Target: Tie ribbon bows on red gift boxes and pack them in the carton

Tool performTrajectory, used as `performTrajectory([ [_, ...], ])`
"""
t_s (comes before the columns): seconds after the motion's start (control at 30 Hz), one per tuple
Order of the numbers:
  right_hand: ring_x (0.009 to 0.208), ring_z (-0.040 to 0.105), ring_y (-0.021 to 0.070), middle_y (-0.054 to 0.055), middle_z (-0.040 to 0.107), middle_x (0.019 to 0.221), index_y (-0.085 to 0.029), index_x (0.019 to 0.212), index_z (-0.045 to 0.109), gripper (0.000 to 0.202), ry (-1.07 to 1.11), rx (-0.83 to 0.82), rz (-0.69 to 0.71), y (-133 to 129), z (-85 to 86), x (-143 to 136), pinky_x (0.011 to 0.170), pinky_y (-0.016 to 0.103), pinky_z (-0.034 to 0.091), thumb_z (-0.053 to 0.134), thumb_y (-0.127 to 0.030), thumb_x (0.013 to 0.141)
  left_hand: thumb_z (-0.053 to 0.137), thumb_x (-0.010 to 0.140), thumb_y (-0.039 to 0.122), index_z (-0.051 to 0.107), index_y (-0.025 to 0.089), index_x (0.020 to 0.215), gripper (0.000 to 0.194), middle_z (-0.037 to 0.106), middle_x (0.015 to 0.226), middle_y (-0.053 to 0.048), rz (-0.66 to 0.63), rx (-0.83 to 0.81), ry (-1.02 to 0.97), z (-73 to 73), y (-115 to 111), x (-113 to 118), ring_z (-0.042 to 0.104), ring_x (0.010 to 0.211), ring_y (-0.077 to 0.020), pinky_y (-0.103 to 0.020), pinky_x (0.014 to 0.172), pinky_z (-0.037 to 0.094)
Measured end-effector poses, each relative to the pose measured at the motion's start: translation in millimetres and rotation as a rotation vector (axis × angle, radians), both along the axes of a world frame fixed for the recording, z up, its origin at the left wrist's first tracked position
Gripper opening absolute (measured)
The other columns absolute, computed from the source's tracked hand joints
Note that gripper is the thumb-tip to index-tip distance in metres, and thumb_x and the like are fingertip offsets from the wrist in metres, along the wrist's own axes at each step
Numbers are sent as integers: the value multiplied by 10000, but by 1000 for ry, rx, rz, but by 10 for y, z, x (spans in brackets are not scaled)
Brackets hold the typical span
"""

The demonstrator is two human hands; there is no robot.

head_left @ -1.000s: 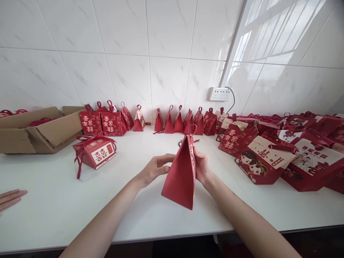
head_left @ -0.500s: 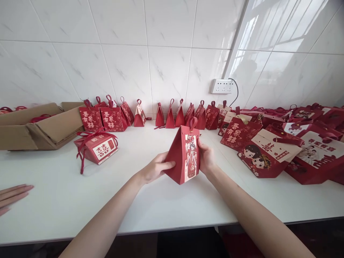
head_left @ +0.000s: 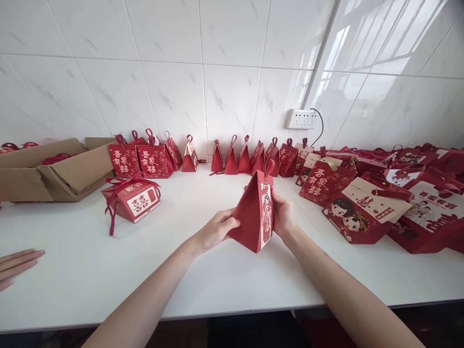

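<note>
A red triangular gift box with a loop handle on top is held upright above the white table, its plain side and part of its printed front showing. My left hand grips its lower left edge, thumb on the plain side. On the opposite side, my right hand is closed round the box; most of those fingers are hidden behind it. To the left, a red box tied with ribbon sits on the table.
Red gift boxes line the wall. Many more, including one with two cartoon faces, crowd the right side. An open cardboard box is back left. Another person's hand rests at the left edge. A power strip is on the wall.
The held box has shifted slightly right and turned, so its printed front shows more narrowly. Both my hands moved with it. The view has shifted a little.
</note>
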State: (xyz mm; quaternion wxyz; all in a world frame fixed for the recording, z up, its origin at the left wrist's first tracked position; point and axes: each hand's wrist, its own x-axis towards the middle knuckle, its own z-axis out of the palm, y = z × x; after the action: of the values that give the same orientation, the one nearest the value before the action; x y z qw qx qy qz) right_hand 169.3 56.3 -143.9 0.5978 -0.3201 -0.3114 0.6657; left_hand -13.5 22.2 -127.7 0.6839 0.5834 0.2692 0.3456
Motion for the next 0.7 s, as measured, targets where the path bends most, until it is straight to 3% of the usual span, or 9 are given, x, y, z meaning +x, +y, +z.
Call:
performTrajectory([
  [0.2, 791, 663, 266, 36, 715, 812, -213, 838, 639, 276, 4, 1, 7, 3, 6, -4, 789, 431, 507, 556, -461, 751, 578, 712, 203, 602, 175, 745, 50, 607, 763, -15, -7, -16, -17, 5, -7, -3, 563, 711, -151, -277, 667, 474],
  [0.4, 719, 663, 243, 22, 710, 759, -205, 794, 643, 225, 54, -64, -41, -12, 59, -32, 757, 411, 521, 569, -413, 752, 551, 744, 226, 612, 200, 1024, 287, 637, 974, -50, 19, -35, -40, -3, 3, -12, 592, 869, -194, -291, 703, 483],
  [0.5, 669, 647, 212, 14, 701, 765, -211, 789, 626, 198, -2, -21, -142, -36, 97, -72, 689, 365, 525, 597, -403, 753, 574, 729, 267, 482, 283, 1241, 520, 529, 1269, -49, 149, 40, -108, -20, 32, -6, 542, 1067, -248, -331, 756, 501],
  [0.57, 641, 625, 198, 3, 680, 735, -217, 744, 593, 192, -115, 36, -257, -57, 112, -92, 646, 338, 512, 642, -402, 733, 612, 747, 344, 456, 277, 1270, 550, 462, 1360, -65, 288, 113, -42, -47, 66, 2, 498, 1155, -270, -355, 836, 485],
  [0.63, 654, 608, 193, -6, 656, 715, -222, 705, 557, 239, -223, 116, -312, -75, 119, -97, 630, 317, 492, 662, -436, 727, 655, 737, 382, 518, 227, 1209, 515, 535, 1288, -92, 364, 143, 73, -83, 112, 4, 520, 1135, -272, -356, 871, 465],
  [0.7, 712, 601, 197, 3, 647, 740, -223, 700, 548, 327, -259, 226, -234, -88, 125, -88, 634, 308, 475, 579, -541, 771, 670, 727, 399, 578, 201, 1125, 454, 619, 1166, -88, 377, 75, 65, -116, 163, -6, 569, 1062, -263, -346, 842, 473],
])
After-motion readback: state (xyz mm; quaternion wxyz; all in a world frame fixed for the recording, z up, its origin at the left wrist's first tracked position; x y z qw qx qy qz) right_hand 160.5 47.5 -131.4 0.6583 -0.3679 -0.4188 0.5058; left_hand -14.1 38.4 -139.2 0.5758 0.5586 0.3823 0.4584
